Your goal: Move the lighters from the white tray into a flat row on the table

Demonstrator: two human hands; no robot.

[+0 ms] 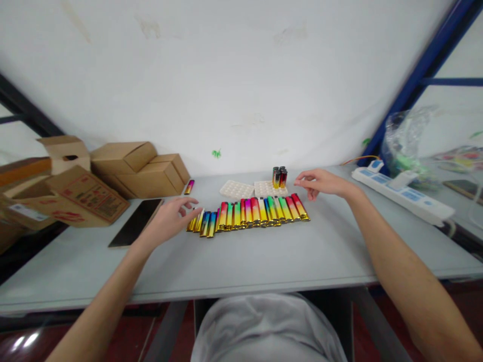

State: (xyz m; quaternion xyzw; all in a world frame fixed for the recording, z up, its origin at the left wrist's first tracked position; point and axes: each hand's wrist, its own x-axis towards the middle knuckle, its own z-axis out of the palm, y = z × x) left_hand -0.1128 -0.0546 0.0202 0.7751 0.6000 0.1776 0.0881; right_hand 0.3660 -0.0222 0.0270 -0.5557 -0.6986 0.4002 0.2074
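A row of shiny cigarette lighters lies side by side on the grey table, shading from red, green, blue or pink to gold. My left hand is at the row's left end, fingers apart and loosely bent, with nothing visible in it. Whether its fingertips touch the closest lighters cannot be made out. At the other end, my right hand hovers above and beside the row, its fingers loosely curled and apart, holding nothing visible. Several lighters with dark ends stand upright on a pale dimpled tray, left of my right hand.
A second dimpled tray lies beside the first. One loose lighter rests near the cardboard boxes. A dark flat panel and an opened carton are at left. A white power strip and plastic bag are at right.
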